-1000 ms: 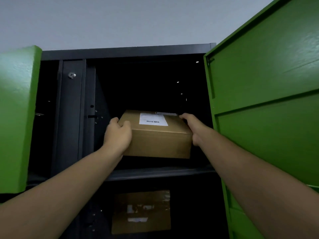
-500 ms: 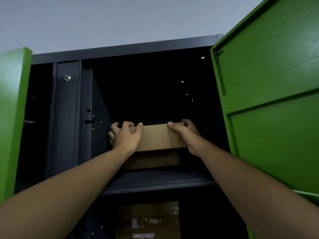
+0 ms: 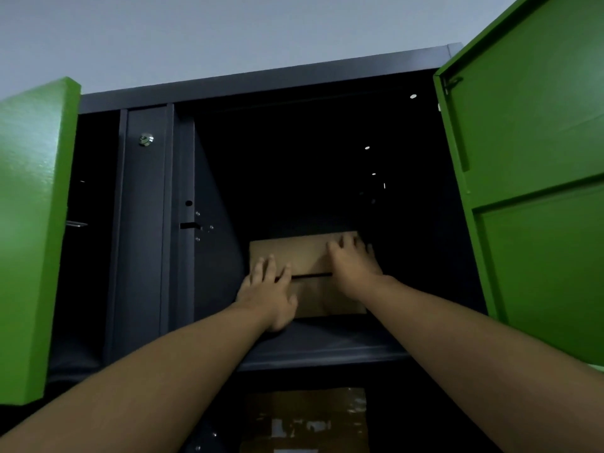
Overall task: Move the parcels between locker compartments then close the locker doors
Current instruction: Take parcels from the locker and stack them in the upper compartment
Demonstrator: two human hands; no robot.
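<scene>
- Dark grey metal locker frame (image 3: 143, 197) fills your view, its two green doors (image 3: 536, 152) hanging open.
- Your left hand (image 3: 266, 294) and right hand (image 3: 351, 268) lie flat, fingers spread, grip released.
- Beyond them, the brown cardboard parcel (image 3: 299, 256), carried a second ago, now sits on the upper shelf (image 3: 327, 346).
- Placement looks finished; doors remain.
</scene>
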